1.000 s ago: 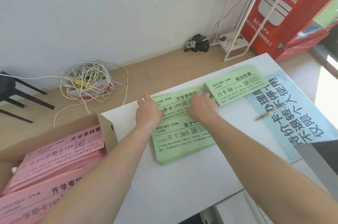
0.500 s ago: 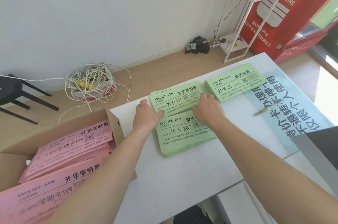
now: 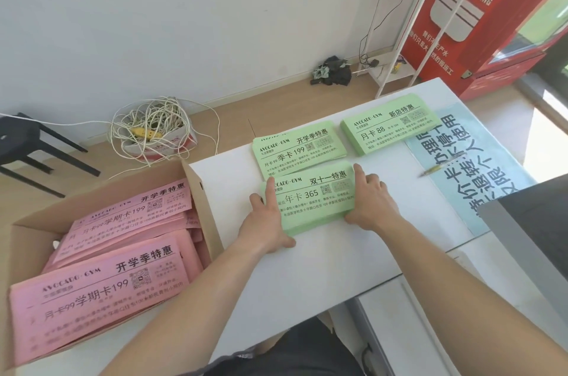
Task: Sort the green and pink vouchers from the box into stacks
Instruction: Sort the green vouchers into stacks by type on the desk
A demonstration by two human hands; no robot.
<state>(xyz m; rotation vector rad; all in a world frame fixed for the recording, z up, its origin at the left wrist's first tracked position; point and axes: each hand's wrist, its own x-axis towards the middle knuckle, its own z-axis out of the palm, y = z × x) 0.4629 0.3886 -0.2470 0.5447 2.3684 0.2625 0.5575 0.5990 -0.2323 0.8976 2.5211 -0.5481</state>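
Note:
Three stacks of green vouchers lie on the white table (image 3: 307,268). The nearest green stack (image 3: 313,200) sits between my hands. My left hand (image 3: 266,219) presses flat against its left edge, index finger stretched along the side. My right hand (image 3: 368,200) presses flat against its right edge. A second green stack (image 3: 299,146) lies just behind it and a third green stack (image 3: 390,126) to the right. Pink vouchers (image 3: 101,286) fill the open cardboard box (image 3: 203,209) at the left.
A pen (image 3: 442,167) lies on a light blue printed sheet (image 3: 479,166) at the table's right. A dark grey object (image 3: 534,240) juts in at the right edge. On the floor are a coil of white cord (image 3: 153,126), a black stool (image 3: 27,145) and a white rack (image 3: 412,37).
Both hands have slid back from the rear green stack to the sides of the nearest one. The rear stack now lies uncovered.

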